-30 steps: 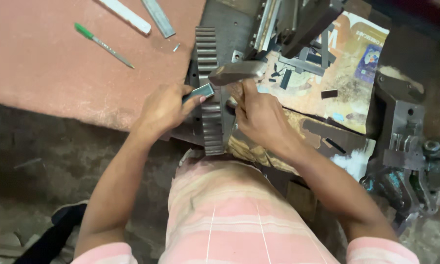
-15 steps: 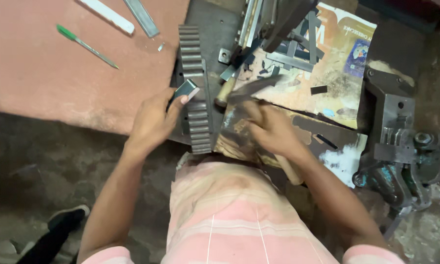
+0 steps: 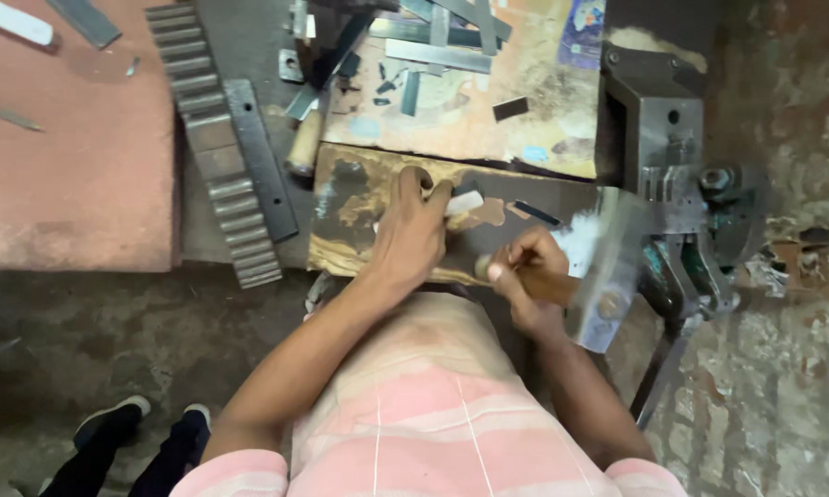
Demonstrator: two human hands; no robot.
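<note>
The left hand [image 3: 412,232] pins a small pale flat metal piece [image 3: 463,202] onto the worn wooden desk [image 3: 359,198], while the right hand [image 3: 529,276], just beside it, grips a wooden-handled steel hammer [image 3: 603,276].

A pink-and-white striped shirt [image 3: 433,414] is showing at six o'clock, a grey toothed rack [image 3: 214,147] at ten, a dull red slab [image 3: 74,175] at nine, a brown-handled, grey-headed hammer [image 3: 598,276] at three

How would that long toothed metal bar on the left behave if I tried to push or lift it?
The toothed metal bar looks thick and solid, so probably heavy and quite stiff. It lies flat on the workbench, so it would likely slide rather than roll. Its teeth should offer grip.
</note>
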